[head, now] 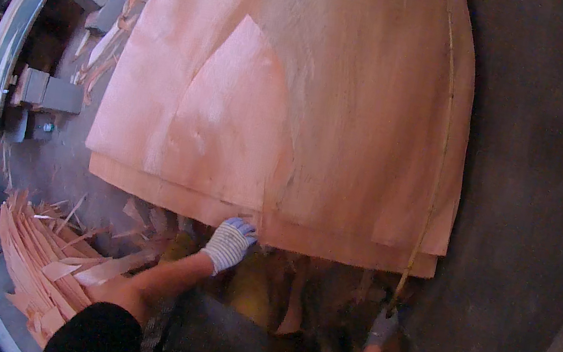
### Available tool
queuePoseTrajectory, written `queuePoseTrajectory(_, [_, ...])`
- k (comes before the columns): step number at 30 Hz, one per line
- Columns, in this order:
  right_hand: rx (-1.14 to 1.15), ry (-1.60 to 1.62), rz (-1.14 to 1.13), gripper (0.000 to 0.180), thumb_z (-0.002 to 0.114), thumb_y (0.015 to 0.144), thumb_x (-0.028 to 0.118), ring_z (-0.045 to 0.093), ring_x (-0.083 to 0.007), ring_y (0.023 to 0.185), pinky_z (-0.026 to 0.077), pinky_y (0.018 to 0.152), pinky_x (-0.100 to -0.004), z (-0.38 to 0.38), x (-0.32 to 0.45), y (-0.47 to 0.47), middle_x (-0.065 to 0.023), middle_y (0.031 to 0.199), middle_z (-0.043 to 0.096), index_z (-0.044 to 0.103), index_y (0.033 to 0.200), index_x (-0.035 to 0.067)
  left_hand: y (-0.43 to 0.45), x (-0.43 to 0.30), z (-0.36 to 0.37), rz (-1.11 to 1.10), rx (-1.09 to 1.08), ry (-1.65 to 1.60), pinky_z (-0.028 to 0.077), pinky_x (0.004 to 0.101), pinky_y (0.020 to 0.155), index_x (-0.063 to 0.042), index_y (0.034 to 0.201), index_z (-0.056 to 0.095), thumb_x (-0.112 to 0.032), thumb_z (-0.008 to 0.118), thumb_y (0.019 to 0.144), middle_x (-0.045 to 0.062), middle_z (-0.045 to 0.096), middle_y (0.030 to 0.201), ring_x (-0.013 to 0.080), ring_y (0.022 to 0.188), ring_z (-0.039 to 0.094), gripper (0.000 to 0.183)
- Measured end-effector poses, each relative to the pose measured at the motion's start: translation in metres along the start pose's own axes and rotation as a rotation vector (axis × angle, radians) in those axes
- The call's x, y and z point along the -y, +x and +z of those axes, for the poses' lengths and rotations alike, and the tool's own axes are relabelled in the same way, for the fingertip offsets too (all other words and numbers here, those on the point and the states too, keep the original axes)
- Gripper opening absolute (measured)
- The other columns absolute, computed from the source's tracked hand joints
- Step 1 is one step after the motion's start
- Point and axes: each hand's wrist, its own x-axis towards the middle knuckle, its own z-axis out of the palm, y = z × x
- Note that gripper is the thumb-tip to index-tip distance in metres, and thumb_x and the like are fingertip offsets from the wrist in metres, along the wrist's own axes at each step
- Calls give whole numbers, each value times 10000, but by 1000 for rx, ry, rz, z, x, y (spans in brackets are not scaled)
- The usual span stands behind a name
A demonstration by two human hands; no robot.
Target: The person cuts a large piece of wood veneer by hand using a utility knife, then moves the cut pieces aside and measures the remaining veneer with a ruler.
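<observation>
Thin sheets of wood veneer [364, 134] lie stacked before me, the upper ones set back a little from the lower edge. My left hand [230, 242], in a striped knit glove with bluish fingertips, touches the near edge of the stack; whether its fingers pinch a sheet cannot be told. My right hand [383, 325], in a greyish glove, is below the near right corner, closed on the end of a long thin yellowish strip [443, 145]. That strip runs away from me over the veneer, along its right side. A pointed, paler veneer piece [236, 114] shows on top at the left.
A heap of torn veneer strips [39, 265] lies on the floor at the lower left. Grey blocks [61, 95] and a long pale-edged stack [21, 38] stand at the far left. More scraps [110, 41] lie beside the blocks. Concrete floor [536, 187] extends along the right.
</observation>
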Motion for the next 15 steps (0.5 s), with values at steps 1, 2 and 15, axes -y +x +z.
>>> queuePoseTrajectory(1, [-30, 165, -12, 403, 566, 888, 287, 607, -311, 903, 479, 793, -387, 12, -25, -2, -208, 1037, 623, 565, 1115, -46, 16, -5, -12, -105, -105, -43, 422, 440, 882, -120, 1061, 614, -190, 589, 758, 137, 603, 1013, 290, 1005, 550, 312])
queuePoseTrajectory(2, [-24, 165, -60, 389, 578, 881, 268, 613, -307, 897, 478, 785, -385, 17, -29, -6, -207, 1029, 629, 570, 1091, -60, 34, -11, -25, -220, -211, -85, 412, 452, 895, -103, 1117, 583, -207, 607, 760, 150, 596, 1037, 308, 1013, 542, 373])
queuePoseTrajectory(15, [147, -137, 38, 418, 593, 874, 244, 586, -321, 982, 456, 870, -365, -9, -2, -50, -227, 1105, 598, 544, 1139, -75, -4, -29, 2, -274, 343, -146, 492, 436, 774, -86, 1070, 601, -125, 507, 816, 160, 605, 1061, 332, 951, 603, 273])
